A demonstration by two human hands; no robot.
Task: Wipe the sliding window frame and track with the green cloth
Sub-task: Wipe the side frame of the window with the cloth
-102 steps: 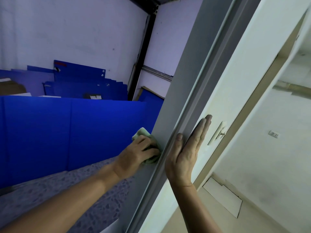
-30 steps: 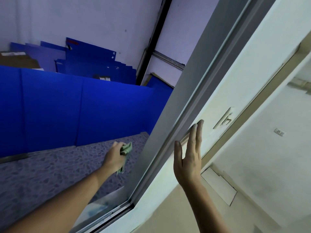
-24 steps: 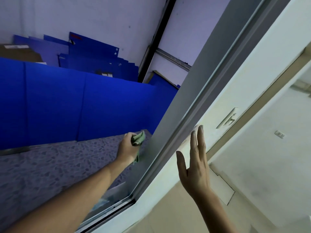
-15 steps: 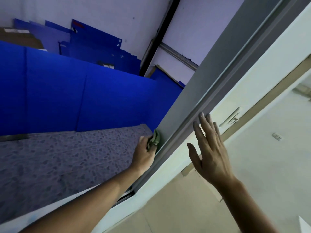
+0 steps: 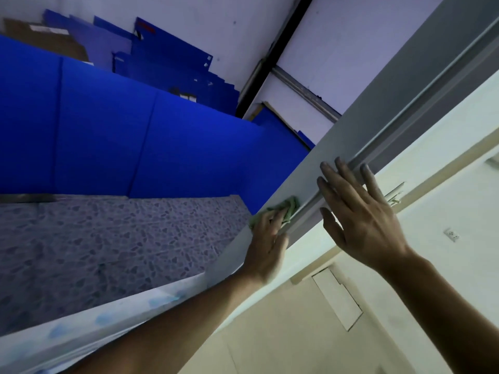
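Left hand: the left hand (image 5: 266, 238) grips the green cloth (image 5: 287, 209) and presses it against the grey window frame (image 5: 378, 103).
Right hand: the right hand (image 5: 361, 211) lies flat, fingers spread, across the frame's raised rail (image 5: 399, 136).
Latch: a white latch (image 5: 394, 194) sits just beside the right hand.
Background: blue panels (image 5: 135, 141), speckled floor (image 5: 121, 247), wall socket (image 5: 451, 234).

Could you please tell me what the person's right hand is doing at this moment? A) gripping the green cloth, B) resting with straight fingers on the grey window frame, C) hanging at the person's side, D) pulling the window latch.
B: the right hand lies flat with straight fingers against the grey window frame, while the left hand holds the green cloth against the frame.
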